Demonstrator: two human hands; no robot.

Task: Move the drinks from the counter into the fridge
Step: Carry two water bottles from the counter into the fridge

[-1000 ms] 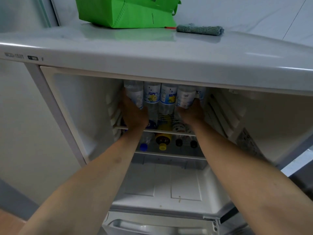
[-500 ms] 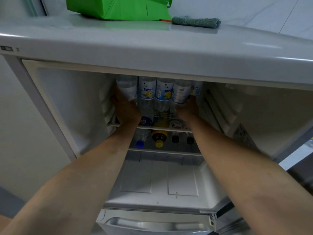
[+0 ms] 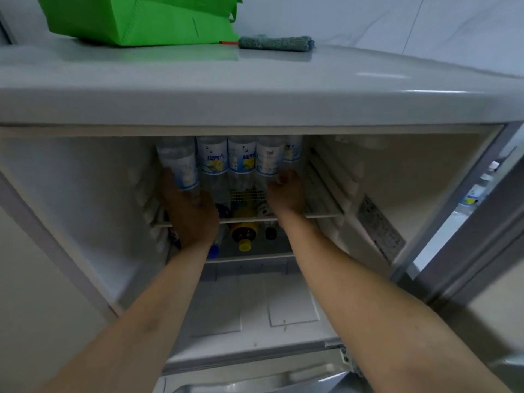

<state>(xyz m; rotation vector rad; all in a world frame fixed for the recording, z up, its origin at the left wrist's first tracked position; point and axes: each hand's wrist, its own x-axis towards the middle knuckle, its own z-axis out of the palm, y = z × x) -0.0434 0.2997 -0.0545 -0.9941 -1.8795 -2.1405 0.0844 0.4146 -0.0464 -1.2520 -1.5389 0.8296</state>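
Observation:
Several clear drink bottles with blue-and-white labels stand in a row on the fridge's upper wire shelf [image 3: 320, 215]. My left hand [image 3: 190, 219] grips the lower part of the leftmost bottle [image 3: 180, 163], which leans slightly toward me. My right hand [image 3: 286, 194] has its fingers curled round the base of a bottle near the right end [image 3: 268, 160]. One more bottle [image 3: 292, 150] stands just behind and to the right of it. Both forearms reach into the open fridge from below.
On the lower shelf lie more bottles with caps toward me: yellow [image 3: 244, 245], blue [image 3: 212, 252], black [image 3: 270, 234]. A green bag [image 3: 141, 18] and a folded cloth [image 3: 276, 42] sit on the counter above. The open fridge door [image 3: 479, 228] stands at right.
Both hands stay on the end bottles of the row. The leftmost bottle now leans a little more toward the front. The view has shifted left.

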